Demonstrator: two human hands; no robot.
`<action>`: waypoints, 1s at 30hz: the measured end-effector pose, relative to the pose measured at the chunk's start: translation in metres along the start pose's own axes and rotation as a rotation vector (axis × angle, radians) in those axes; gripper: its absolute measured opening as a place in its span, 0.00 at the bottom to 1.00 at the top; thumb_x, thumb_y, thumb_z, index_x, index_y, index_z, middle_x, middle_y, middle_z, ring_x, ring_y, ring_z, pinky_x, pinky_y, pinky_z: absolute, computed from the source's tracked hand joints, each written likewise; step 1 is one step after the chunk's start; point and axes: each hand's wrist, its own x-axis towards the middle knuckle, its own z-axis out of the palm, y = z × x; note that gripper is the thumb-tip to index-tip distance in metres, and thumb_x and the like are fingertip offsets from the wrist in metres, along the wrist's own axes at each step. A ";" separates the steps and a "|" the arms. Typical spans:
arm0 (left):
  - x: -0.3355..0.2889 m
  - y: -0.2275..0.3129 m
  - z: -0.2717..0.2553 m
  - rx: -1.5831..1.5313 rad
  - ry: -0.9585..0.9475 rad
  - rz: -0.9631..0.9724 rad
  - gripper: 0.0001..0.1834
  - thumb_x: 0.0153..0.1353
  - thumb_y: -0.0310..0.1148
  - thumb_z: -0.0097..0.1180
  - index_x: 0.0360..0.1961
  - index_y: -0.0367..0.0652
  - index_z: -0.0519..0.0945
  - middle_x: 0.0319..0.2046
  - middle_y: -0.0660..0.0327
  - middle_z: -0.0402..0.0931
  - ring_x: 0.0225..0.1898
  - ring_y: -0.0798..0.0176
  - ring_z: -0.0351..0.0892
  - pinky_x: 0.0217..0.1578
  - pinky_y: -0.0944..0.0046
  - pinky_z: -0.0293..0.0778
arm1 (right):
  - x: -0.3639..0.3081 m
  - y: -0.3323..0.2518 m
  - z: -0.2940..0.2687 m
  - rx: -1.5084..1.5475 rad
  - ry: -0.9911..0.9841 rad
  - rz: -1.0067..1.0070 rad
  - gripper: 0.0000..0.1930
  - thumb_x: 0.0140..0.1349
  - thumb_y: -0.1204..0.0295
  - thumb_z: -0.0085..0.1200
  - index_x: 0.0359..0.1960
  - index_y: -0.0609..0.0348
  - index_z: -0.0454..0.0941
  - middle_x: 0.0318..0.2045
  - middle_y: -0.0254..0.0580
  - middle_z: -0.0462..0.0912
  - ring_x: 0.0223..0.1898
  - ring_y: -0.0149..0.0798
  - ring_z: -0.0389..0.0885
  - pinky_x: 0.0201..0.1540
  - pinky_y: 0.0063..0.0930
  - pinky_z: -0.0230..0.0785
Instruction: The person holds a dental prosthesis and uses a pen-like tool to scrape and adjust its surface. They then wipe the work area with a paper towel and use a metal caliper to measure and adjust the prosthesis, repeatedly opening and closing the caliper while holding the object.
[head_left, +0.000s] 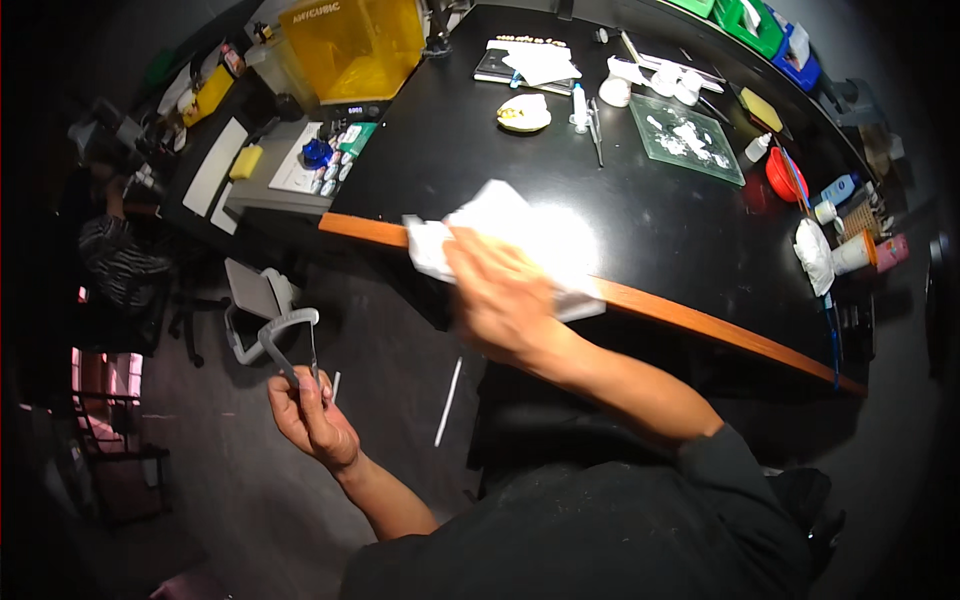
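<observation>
At the table's near edge, my right hand (pixel 505 300) presses on a crumpled white paper towel (pixel 492 205), its fingers blurred by motion. Parts of the towel stick out past the hand on both sides, over the wooden edge strip (pixel 700 317). Away from the table, above the floor at the left, my left hand (pixel 318 425) is closed on a small saw-like tool (pixel 272 335). It has a curved grey frame and a thin straight strip that looks like a blade. My fingers hide its lower end.
Farther back on the black table (pixel 420 160) stand a yellow-and-white bowl-shaped thing (pixel 524 113), a syringe (pixel 579 108), and a glass slab (pixel 685 140) with white residue. A red bowl (pixel 786 176) and bottles line the right side. A white chair (pixel 255 300) and a seated person (pixel 120 250) are at left.
</observation>
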 end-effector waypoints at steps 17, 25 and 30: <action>-0.006 0.027 0.001 0.044 -0.063 0.046 0.11 0.75 0.29 0.46 0.31 0.44 0.67 0.26 0.68 0.60 0.29 0.73 0.59 0.33 0.72 0.57 | 0.142 0.058 0.055 1.233 0.213 0.503 0.14 0.69 0.64 0.51 0.40 0.64 0.83 0.32 0.42 0.86 0.36 0.34 0.81 0.43 0.35 0.75; -0.013 0.023 0.063 -0.077 -0.143 -0.076 0.10 0.73 0.27 0.49 0.31 0.43 0.66 0.25 0.68 0.61 0.28 0.74 0.59 0.31 0.73 0.57 | -0.029 0.217 -0.179 1.592 0.360 0.567 0.28 0.72 0.65 0.43 0.66 0.75 0.66 0.60 0.59 0.77 0.59 0.53 0.80 0.67 0.50 0.70; -0.012 0.008 0.079 -0.134 -0.244 -0.059 0.09 0.72 0.24 0.49 0.32 0.43 0.65 0.28 0.67 0.62 0.28 0.75 0.58 0.31 0.74 0.57 | -0.062 0.248 -0.261 1.465 0.610 0.794 0.26 0.73 0.60 0.43 0.67 0.64 0.69 0.58 0.51 0.81 0.57 0.49 0.82 0.63 0.44 0.72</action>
